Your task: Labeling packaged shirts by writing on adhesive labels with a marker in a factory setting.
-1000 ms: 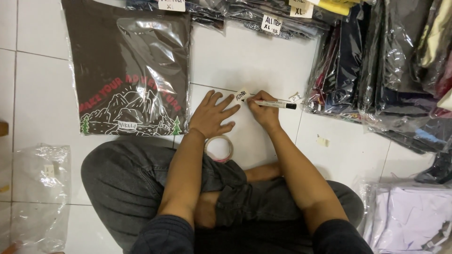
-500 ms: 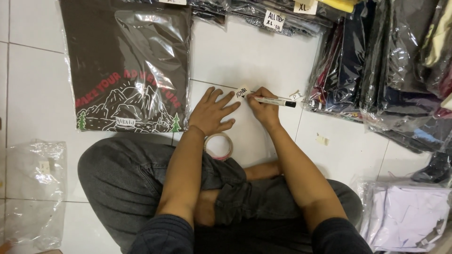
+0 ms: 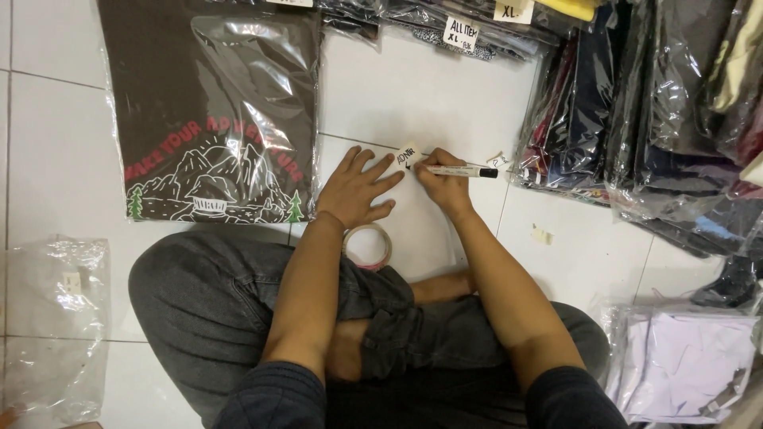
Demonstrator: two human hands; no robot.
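Note:
My right hand [image 3: 442,184] grips a white marker pen [image 3: 465,171] lying almost level, its tip on a small white paper label [image 3: 408,155] on the tiled floor. My left hand [image 3: 358,191] lies flat with fingers spread, fingertips pinning the label's left edge. A roll of clear tape [image 3: 367,245] sits around my left wrist. A dark T-shirt in a clear plastic bag [image 3: 211,111], printed with a mountain picture, lies to the left of my left hand.
Stacks of bagged clothes [image 3: 652,103] fill the right side and the top edge, some with paper labels. A bagged white garment [image 3: 683,361] lies at lower right. Empty clear bags [image 3: 52,318] lie at lower left. My crossed legs in grey trousers [image 3: 238,302] fill the bottom.
The marker tip has shifted slightly along the label as the right hand writes. The left hand stays flat on the label.

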